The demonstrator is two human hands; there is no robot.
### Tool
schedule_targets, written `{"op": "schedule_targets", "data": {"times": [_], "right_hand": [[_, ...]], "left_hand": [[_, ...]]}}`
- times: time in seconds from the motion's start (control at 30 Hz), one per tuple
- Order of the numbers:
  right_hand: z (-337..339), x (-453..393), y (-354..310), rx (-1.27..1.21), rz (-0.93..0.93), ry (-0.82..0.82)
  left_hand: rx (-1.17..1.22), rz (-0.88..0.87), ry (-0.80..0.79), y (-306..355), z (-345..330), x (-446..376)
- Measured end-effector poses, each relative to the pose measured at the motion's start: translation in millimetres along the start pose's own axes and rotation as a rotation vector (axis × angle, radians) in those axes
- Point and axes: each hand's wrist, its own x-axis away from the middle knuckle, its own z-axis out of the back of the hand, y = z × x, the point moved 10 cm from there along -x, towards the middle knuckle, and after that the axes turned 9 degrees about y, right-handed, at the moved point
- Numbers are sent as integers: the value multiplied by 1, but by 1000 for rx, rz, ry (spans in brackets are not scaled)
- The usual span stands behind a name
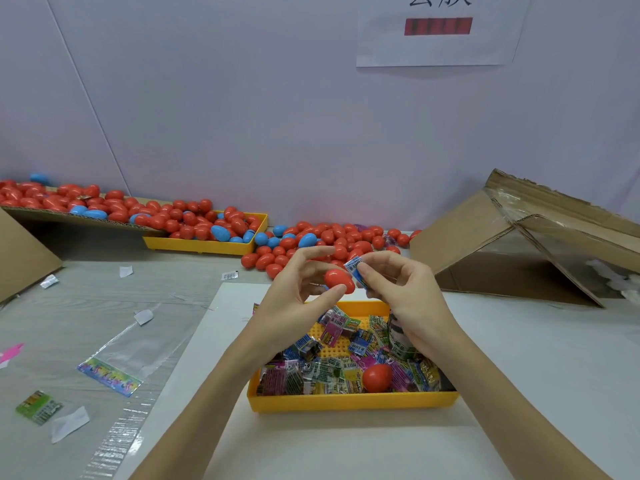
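While both hands meet over the near end of the table, we judge the step in hand to be filling an egg with a packet. At the far left, red and blue eggs (pixel 104 206) spill from a cardboard flap into the far yellow tray (pixel 204 247), and more lie loose on the table to its right.

Our left hand (pixel 294 299) has its fingers spread, the thumb and a fingertip pinching the red egg (pixel 339 281), which is lifted above the far rim of the near yellow tray (pixel 346 403). We cannot tell whether this egg is a whole shell or an open half. Just right of it, touching its upper edge, is the blue packet (pixel 354 266), pinched between the thumb and forefinger of our right hand (pixel 405 292), whose other fingers curl loosely. Below lie more packets (pixel 332 341) and a second red egg (pixel 376 376), resting in the tray's near right part. A cardboard box (pixel 485 237) lies tipped at the far right.

Next, we think, the packet must go inside the shell. That calls for the left hand to hold the opening steady toward the right hand, and for the packet to be folded small enough to fit before the egg is shut.
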Motion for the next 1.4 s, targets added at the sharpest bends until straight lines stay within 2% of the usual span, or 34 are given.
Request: {"op": "schedule_targets", "data": {"times": [0.3, 0.8, 1.07, 1.4], "right_hand": [[-7, 2, 1, 66, 4, -85], [-6, 0, -1, 89, 19, -72], [-7, 1, 5, 8, -63, -92], [-7, 1, 2, 98, -18, -98]], "left_hand": [[-21, -24, -29, 2, -3, 0], [-23, -35, -28, -1, -4, -1], [-8, -29, -36, -3, -5, -1], [1, -37, -32, -4, -5, -2]]}}
